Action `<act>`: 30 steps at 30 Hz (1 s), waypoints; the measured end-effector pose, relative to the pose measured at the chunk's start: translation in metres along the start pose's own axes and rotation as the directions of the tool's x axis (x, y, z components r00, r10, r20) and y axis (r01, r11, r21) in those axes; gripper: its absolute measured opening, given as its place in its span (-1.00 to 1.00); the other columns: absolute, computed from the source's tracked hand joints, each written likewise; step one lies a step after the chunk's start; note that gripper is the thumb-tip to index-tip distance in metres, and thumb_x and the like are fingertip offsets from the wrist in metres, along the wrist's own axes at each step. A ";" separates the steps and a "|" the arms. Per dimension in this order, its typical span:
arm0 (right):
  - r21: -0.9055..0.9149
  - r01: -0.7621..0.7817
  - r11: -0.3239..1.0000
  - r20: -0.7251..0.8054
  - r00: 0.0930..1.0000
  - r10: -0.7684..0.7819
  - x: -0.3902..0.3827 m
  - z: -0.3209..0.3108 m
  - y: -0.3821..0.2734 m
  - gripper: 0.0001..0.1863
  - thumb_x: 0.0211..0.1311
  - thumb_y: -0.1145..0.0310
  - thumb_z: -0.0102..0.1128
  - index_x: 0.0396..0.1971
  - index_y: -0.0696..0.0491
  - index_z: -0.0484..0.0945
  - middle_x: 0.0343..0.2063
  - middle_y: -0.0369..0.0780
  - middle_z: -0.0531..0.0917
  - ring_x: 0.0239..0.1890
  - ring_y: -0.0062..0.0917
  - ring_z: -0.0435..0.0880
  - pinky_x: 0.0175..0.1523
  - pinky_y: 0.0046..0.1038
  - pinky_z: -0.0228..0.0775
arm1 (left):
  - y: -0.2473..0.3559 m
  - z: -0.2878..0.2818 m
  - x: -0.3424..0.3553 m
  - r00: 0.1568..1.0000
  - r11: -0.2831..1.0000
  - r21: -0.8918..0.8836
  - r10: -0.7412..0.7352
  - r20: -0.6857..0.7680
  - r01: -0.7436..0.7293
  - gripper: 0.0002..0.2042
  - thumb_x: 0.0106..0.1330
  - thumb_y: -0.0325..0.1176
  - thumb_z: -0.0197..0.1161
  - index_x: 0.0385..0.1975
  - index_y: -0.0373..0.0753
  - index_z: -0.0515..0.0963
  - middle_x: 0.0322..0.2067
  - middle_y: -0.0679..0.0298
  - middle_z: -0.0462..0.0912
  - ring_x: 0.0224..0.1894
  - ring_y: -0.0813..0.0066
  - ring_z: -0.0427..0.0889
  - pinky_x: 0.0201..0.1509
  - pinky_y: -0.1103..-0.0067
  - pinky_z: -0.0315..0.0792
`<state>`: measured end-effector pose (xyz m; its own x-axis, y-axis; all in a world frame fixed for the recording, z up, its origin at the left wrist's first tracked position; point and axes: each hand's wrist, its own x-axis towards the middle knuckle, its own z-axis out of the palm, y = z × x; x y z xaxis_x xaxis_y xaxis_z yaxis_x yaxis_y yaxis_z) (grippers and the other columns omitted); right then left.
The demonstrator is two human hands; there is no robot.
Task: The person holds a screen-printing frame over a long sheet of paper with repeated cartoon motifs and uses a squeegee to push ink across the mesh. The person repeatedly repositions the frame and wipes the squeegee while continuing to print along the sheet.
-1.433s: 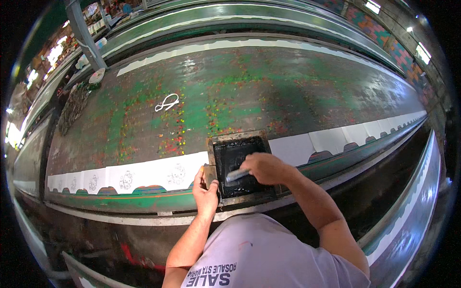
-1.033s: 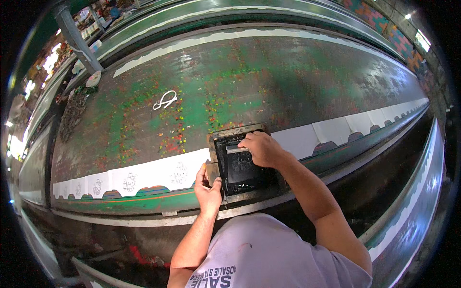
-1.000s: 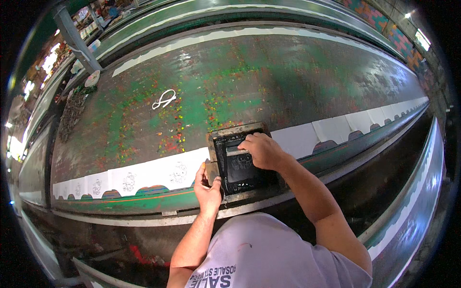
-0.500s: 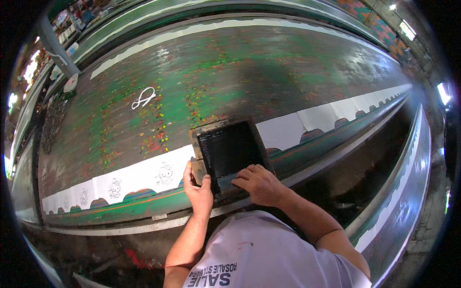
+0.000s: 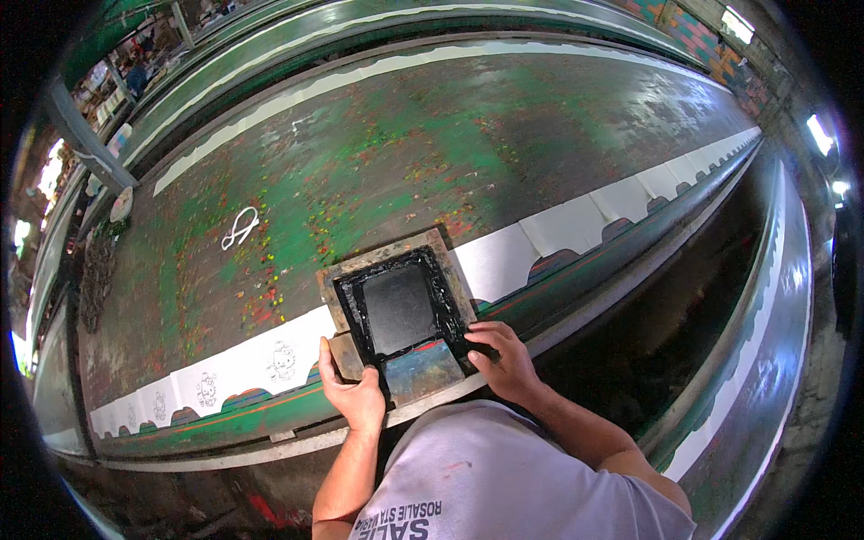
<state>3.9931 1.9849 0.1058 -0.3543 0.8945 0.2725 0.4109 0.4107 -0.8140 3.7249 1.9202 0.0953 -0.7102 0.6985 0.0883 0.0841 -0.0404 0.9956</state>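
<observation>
A wooden screen-printing frame [image 5: 382,253] lies over the white cloth strip at the table's near edge. Wet black ink rims its dark mesh [image 5: 399,309]. My left hand [image 5: 356,397] is closed on the small wooden block [image 5: 346,355] at the frame's left side, thumb on the near side. At the frame's right edge, my right hand [image 5: 507,359] has its bent fingers and thumb around the rim. Between the hands, a worn blue-grey squeegee [image 5: 423,372] rests in the near end of the frame.
White cloth pieces [image 5: 564,229] with scalloped edges run along the table's near edge; those left of the frame carry black line drawings [image 5: 282,361]. A white looped strip [image 5: 240,229] lies on the paint-spotted green table [image 5: 297,193]. Another long table [image 5: 761,432] stands at right.
My right hand has left the squeegee and moved to the frame's right edge. The squeegee now lies at the near end, exposing more mesh. The view has shifted; my left hand keeps its hold.
</observation>
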 end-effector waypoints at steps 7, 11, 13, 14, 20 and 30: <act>0.038 0.068 0.997 -0.091 0.994 -0.064 0.003 -0.072 0.052 -0.66 0.29 0.48 0.52 0.07 0.10 0.79 0.18 -0.11 0.75 0.34 -0.11 0.64 0.48 -0.10 0.45 | -0.004 0.097 -0.028 1.000 0.996 -0.084 -0.011 0.012 0.012 -0.07 0.14 -0.80 0.26 0.66 -0.50 0.21 0.55 -0.01 0.43 0.55 0.26 0.45 0.65 0.41 0.30; 0.035 0.104 0.994 -0.101 0.990 -0.100 0.011 -0.119 0.084 -0.67 0.28 0.50 0.52 0.05 0.10 0.79 0.18 -0.10 0.76 0.31 -0.12 0.66 0.46 -0.11 0.46 | -0.002 0.152 -0.048 1.000 0.992 -0.124 -0.018 0.015 0.019 -0.06 0.14 -0.80 0.24 0.67 -0.47 0.20 0.47 0.04 0.51 0.47 0.29 0.53 0.60 0.43 0.36; 0.038 0.097 0.995 -0.089 0.992 -0.093 0.012 -0.136 0.096 -0.67 0.27 0.51 0.50 0.05 0.10 0.79 0.17 -0.10 0.76 0.31 -0.12 0.66 0.45 -0.11 0.47 | -0.001 0.167 -0.057 0.999 0.997 -0.074 -0.032 0.023 0.033 -0.07 0.15 -0.79 0.25 0.67 -0.46 0.20 0.45 0.04 0.52 0.45 0.31 0.54 0.57 0.45 0.38; 0.036 0.098 0.995 -0.074 0.993 -0.095 0.013 -0.144 0.101 -0.66 0.27 0.52 0.49 0.05 0.11 0.79 0.17 -0.10 0.77 0.30 -0.12 0.67 0.45 -0.11 0.47 | 0.000 0.174 -0.060 1.000 1.000 0.005 0.014 0.011 -0.014 -0.08 0.15 -0.78 0.26 0.67 -0.47 0.21 0.44 0.04 0.53 0.43 0.32 0.54 0.56 0.46 0.38; 0.010 0.103 0.995 0.004 0.995 -0.103 0.017 -0.167 0.112 -0.68 0.29 0.52 0.46 0.05 0.12 0.78 0.19 -0.08 0.74 0.35 -0.08 0.63 0.48 -0.08 0.43 | 0.001 0.194 -0.064 0.998 0.997 -0.046 -0.057 0.009 0.058 -0.09 0.14 -0.75 0.32 0.64 -0.52 0.25 0.42 -0.01 0.54 0.42 0.30 0.56 0.53 0.45 0.43; -0.201 0.511 0.836 0.445 0.808 -0.387 0.043 -0.164 0.067 -0.53 0.23 0.26 0.60 0.12 0.07 0.77 0.25 -0.15 0.64 0.37 -0.15 0.59 0.41 -0.04 0.45 | 0.007 0.202 -0.063 0.991 0.991 -0.043 -0.128 0.036 0.129 -0.09 0.14 -0.74 0.33 0.64 -0.49 0.26 0.35 0.01 0.59 0.32 0.33 0.63 0.48 0.47 0.47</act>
<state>4.1431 2.0795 0.1468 -0.8189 0.4851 0.3067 0.3313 0.8359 -0.4376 3.9111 2.0203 0.0906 -0.6893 0.7233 -0.0407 -0.0386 0.0194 0.9991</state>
